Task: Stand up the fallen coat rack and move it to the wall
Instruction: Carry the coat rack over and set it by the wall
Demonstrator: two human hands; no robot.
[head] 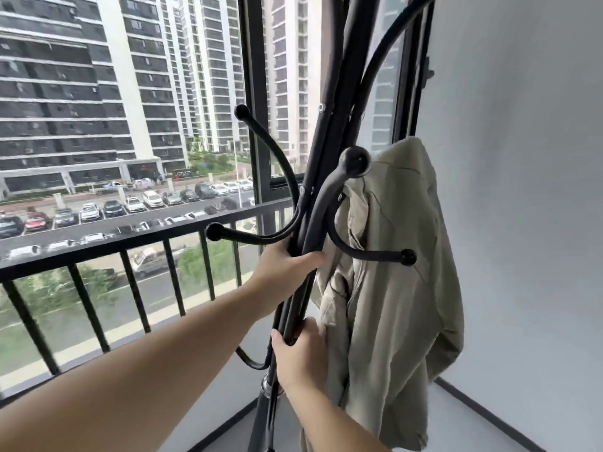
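The black coat rack (326,132) stands nearly upright in the corner, between the window railing (137,243) and the grey wall (522,158) (a beige jacket (401,256) hangs on it). The left hand (287,262) has its fingers clenched round the pole, and the right hand (300,350) grips it lower down.

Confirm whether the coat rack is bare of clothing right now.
No: a khaki jacket hangs on the right side of the black coat rack, which both hands grip by its poles.
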